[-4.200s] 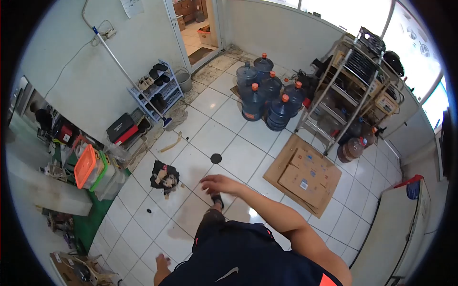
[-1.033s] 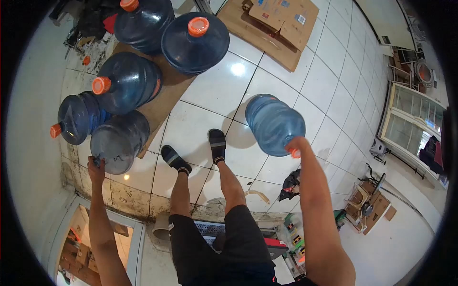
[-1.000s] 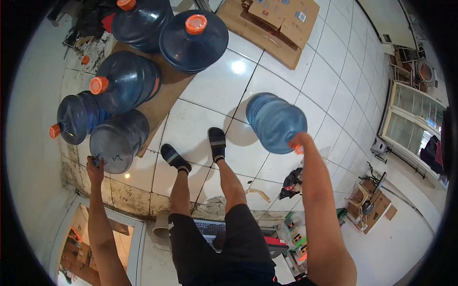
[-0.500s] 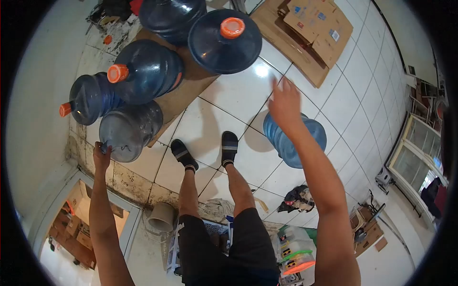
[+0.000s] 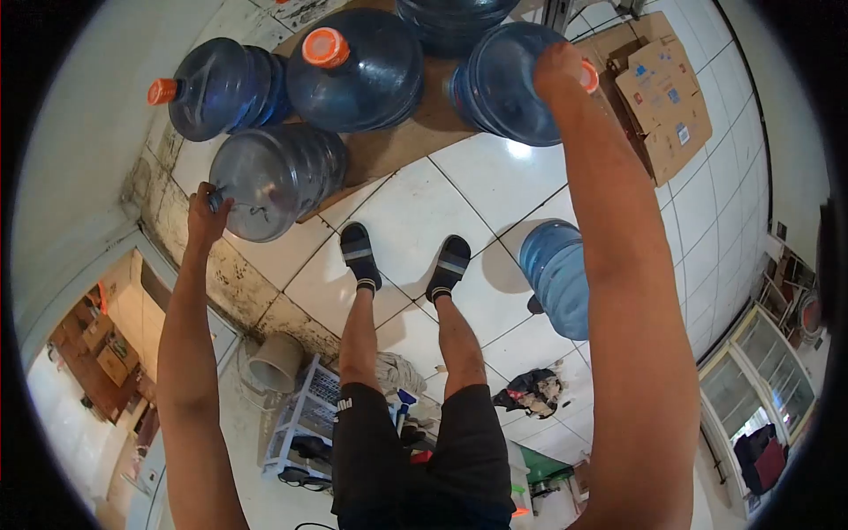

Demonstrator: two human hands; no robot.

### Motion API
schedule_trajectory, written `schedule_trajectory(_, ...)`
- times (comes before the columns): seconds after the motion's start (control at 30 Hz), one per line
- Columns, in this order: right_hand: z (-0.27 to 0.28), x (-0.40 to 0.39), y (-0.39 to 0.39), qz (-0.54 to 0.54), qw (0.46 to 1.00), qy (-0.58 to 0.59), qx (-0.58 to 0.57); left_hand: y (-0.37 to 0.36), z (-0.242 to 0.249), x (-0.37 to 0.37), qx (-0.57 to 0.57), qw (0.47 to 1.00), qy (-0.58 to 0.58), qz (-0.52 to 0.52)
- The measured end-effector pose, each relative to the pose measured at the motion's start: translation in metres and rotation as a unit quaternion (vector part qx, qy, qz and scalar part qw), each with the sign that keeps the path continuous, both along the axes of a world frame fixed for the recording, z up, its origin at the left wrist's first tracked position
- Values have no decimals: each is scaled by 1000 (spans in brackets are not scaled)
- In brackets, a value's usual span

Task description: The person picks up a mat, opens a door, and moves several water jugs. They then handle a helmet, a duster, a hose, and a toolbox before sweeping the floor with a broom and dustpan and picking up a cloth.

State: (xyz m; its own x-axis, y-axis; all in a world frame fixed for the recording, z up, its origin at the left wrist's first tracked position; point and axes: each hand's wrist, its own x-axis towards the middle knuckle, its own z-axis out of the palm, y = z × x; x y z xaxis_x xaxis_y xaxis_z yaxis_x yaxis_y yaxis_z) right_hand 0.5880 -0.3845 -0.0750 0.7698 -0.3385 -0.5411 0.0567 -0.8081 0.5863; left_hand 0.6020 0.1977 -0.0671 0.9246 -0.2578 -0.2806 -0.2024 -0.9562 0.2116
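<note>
My left hand [image 5: 209, 215] is closed round the neck of a clear, uncapped water jug [image 5: 265, 184] lying on its side. My right hand [image 5: 558, 69] is at the neck of a blue water jug [image 5: 508, 84], just beside its orange cap [image 5: 588, 77]; its fingers are partly hidden. This jug leans over, with its cap to the right. Behind and between them are a large jug with an orange cap [image 5: 358, 75], another capped jug [image 5: 221, 88] to the left, and a further jug [image 5: 455, 22] cut by the top edge.
A light blue jug [image 5: 555, 269] is on the tiles at right, partly behind my right forearm. Flattened cardboard [image 5: 662, 97] lies at upper right, and more cardboard [image 5: 389, 155] lies under the jugs. Near my feet are a black bag [image 5: 533, 391], a bucket [image 5: 274, 364] and a rack [image 5: 305, 411].
My right hand has moved from above the light blue jug to the capped blue jug's neck, and that jug now tilts right. My left hand keeps its hold. The view has shifted.
</note>
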Motion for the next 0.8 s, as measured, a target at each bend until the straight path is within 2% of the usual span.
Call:
schedule_trajectory(0.13, -40, -42, -25, 17, 999, 14, 37, 1, 3, -6, -1, 1000, 8, 25)
schedule_trajectory(0.2, 21, -63, 14, -120, 990, 78, 10, 1, 5, -10, -13, 999, 7, 46)
schedule_trajectory(0.23, 26, -77, 14, -141, 987, 74, 29, 3, 6, -10, -18, 998, 5, 58)
schedule_trajectory(0.37, -9, -170, -17, -235, 965, 1, 113, 16, -1, -12, -62, 997, -19, 32)
schedule_trajectory(0.43, 5, -199, -10, -337, 930, 10, 146, 13, -7, -10, -56, 998, -33, 24)
schedule_trajectory(0.47, 14, -208, 1, -408, 899, 25, 156, 8, -7, -10, -56, 997, -39, 31)
schedule_trajectory(0.53, -61, -275, -32, -546, 793, 3, 271, -13, -5, -14, -53, 997, -48, 42)
schedule_trajectory(0.63, -37, -297, 9, -753, 555, -101, 339, -17, -2, -15, -60, 996, -51, 38)
schedule_trajectory(0.73, -56, -345, 13, -782, 361, -124, 493, -17, 2, -14, -64, 996, -30, 49)
schedule_trajectory(0.8, -45, -352, 12, -828, 294, -134, 457, -19, -1, -13, -61, 997, -18, 49)
